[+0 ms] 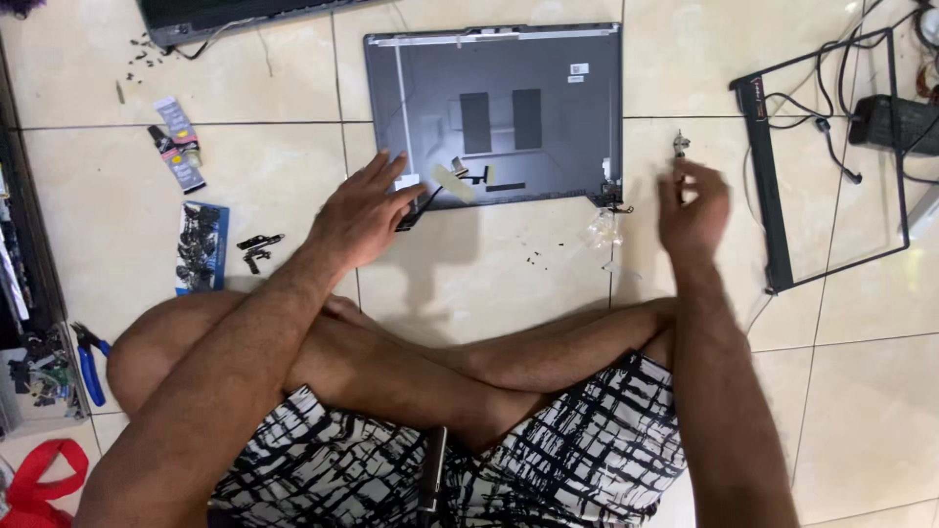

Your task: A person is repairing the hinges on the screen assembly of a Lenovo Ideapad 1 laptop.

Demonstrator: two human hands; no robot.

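Observation:
A grey laptop lid cover (548,68) lies inner side up on the tiled floor in front of my crossed legs. My left hand (360,210) rests flat with fingers spread on its lower left corner, beside a black hinge bracket (416,210). My right hand (693,207) hovers to the right of the cover, blurred, fingers pinched on a thin screwdriver (679,156) that points away from me. Small black screws (536,260) and a scrap of clear plastic (602,230) lie on the floor near the cover's lower right corner.
A black screen bezel frame (773,196) and cables (831,137) lie at the right, with a black power adapter (895,122). At the left are a glue tube (176,145), a blue card of parts (201,247), hinge pieces (258,249) and blue-handled pliers (90,362). A laptop base (225,18) sits top left.

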